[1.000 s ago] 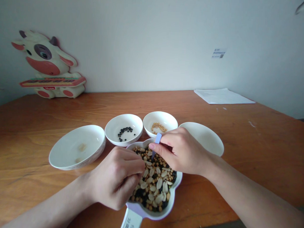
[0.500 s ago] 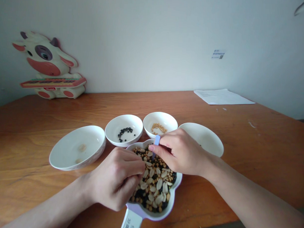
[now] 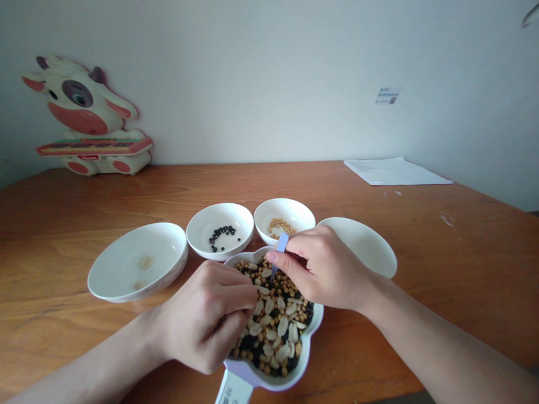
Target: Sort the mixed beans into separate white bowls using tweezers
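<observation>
My right hand point(image 3: 331, 266) pinches a pair of small purple tweezers point(image 3: 282, 243), their tip pointing down among the beans. Below both hands is a flower-shaped, white and lilac pan point(image 3: 306, 356) with a labelled handle. It is filled with a mix of peanut halves point(image 3: 283, 326), yellow soybeans point(image 3: 288, 285) and black beans point(image 3: 249, 343). My left hand point(image 3: 207, 318) is closed in a fist over the pan's left side. Its fingertips are turned away, so whatever they hold, if anything, is hidden.
Behind the pan stand a bowl with black beans point(image 3: 220, 212), a bowl with soybeans point(image 3: 284, 205), a left bowl point(image 3: 112, 261) with a few pale pieces, and a right bowl point(image 3: 365, 241). A cow toy piano point(image 3: 95, 143) and papers point(image 3: 394, 172) lie farther back.
My right hand has shifted slightly, and the tweezers lean a little more to the right with their top end higher. My left hand, the pan and the bowls look unmoved.
</observation>
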Demonstrator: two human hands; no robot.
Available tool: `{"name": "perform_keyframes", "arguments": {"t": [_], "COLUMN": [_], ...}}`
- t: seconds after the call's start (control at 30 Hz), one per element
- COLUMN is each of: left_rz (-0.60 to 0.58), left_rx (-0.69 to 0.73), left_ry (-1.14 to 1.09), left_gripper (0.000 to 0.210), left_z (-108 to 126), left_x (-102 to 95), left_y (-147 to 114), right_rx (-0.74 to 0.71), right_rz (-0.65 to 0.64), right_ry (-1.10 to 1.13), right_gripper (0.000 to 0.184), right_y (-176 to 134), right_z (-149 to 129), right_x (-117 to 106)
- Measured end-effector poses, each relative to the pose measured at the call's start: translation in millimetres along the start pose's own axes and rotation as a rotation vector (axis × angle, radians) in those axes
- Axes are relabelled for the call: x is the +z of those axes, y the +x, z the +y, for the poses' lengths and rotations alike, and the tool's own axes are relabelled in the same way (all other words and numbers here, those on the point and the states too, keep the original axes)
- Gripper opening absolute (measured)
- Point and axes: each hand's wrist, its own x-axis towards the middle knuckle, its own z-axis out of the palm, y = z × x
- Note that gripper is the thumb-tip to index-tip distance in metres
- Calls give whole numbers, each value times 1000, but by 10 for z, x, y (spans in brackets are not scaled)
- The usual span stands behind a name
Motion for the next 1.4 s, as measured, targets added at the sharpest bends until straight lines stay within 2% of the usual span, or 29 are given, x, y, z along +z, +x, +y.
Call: {"name": "perform_keyframes", "arguments": {"t": [0.37, 0.63, 0.87, 1.4], "left_rz": [7, 0, 12, 13], "left_rx": [-4, 3, 5, 9], "left_ry": [6, 12, 7, 8], "left_gripper": [23, 24, 24, 25], "left_z": [-3, 0, 10, 16], "left_x": [9, 8, 5, 4], "left_y": [-2, -5, 2, 4], "right_rx": [14, 31, 22, 53], "right_rz": [-14, 85, 22, -31], "right_ry": [-4, -32, -38, -26], "right_gripper": [42, 42, 40, 40], "right_y": [-3, -3, 9, 5], "right_z": [-20, -7, -17, -37], "right_x": [-1, -25, -8, -30]}}
